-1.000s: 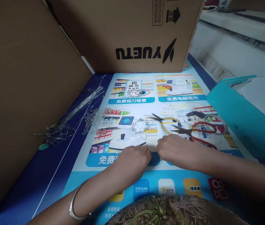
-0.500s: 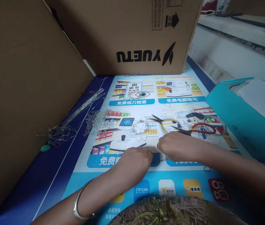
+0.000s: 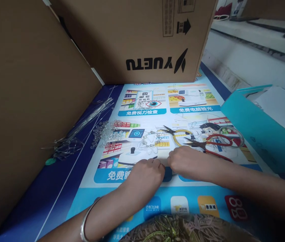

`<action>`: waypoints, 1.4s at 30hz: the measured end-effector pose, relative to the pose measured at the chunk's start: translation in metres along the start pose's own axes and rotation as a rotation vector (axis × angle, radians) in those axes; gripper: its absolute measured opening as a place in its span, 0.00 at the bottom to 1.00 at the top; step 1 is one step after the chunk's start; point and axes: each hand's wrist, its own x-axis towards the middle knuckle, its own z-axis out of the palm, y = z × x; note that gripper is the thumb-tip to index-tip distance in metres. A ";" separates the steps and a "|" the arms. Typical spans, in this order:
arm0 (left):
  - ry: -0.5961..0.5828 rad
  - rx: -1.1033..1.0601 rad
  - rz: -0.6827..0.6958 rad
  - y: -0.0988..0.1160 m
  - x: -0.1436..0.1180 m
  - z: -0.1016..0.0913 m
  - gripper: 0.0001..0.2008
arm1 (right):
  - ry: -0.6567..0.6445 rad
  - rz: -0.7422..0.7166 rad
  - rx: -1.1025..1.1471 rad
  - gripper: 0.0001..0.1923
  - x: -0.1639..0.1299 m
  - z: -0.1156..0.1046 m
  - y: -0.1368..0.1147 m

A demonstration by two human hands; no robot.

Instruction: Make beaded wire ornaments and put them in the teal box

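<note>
My left hand is closed with its knuckles up, low over the printed sheet. Close beside it on the right, my right hand is closed too, the fingertips of both curled out of sight. Whatever they pinch is hidden beneath them. Just beyond the hands lies a loop of thin wire with clear beads. Yellow-handled pliers rest past my right hand, and red-handled scissors lie partly behind that hand. Farther left is a loose pile of clear beads.
A bundle of thin wires lies at the left, near a green tag. Brown cardboard walls the left, and a printed carton the back. A turquoise box stands right, near a clear coil.
My right hand has shifted slightly left, a little nearer my left hand. Both stay closed. The view has tilted slightly, and the tools and beads lie as before.
</note>
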 end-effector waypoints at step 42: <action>0.302 -1.549 -0.416 -0.035 0.015 0.016 0.05 | 0.568 0.482 1.684 0.10 0.020 0.013 0.003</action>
